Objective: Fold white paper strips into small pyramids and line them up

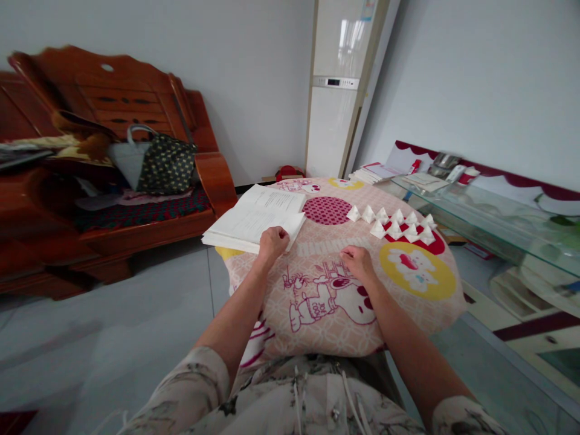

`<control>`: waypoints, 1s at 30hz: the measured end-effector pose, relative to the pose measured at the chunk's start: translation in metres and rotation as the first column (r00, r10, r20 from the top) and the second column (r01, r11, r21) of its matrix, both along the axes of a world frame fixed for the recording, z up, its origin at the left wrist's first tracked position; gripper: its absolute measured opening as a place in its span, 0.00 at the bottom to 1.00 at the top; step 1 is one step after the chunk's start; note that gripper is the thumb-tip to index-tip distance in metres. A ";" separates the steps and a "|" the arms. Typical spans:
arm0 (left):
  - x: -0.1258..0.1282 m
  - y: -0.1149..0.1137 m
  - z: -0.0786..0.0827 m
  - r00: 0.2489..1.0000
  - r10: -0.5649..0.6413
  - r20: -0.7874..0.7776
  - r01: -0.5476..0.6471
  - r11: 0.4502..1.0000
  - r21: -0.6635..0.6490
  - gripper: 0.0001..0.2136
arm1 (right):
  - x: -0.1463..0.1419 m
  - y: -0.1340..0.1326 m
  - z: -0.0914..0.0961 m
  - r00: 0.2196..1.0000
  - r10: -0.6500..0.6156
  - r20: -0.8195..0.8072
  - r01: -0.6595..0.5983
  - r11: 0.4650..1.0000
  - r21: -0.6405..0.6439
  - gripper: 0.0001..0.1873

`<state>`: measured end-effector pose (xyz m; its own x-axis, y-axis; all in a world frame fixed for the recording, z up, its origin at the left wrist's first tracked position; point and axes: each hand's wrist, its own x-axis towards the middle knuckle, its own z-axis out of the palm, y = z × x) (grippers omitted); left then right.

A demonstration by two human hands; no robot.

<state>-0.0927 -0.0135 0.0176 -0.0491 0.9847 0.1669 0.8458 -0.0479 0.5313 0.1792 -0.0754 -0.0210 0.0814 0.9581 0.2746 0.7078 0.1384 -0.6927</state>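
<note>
My left hand (273,243) is closed with its fingers curled, over the near right corner of a stack of white paper sheets (247,220). Some print shows on the top sheets; whether the fingers pinch a sheet is hidden. Farther right, my right hand (357,261) hovers at the cloth with fingers drawn together, and nothing shows in them. Beyond it, several small white folded-paper pyramids (394,229) stand in two rows on the right side of the table.
A pink patterned cloth (335,338) covers the round table. To the right is a glass-topped cabinet (489,208) bearing papers and small containers. A wooden sofa (122,103) with a dotted bag (167,164) stands left. A white upright appliance (333,115) is behind.
</note>
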 end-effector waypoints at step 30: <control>0.056 -0.052 -0.010 0.592 -0.801 0.090 0.789 0.599 0.138 0.09 | 0.059 -0.002 -0.001 0.979 0.009 -0.201 0.026 0.985 0.171 0.07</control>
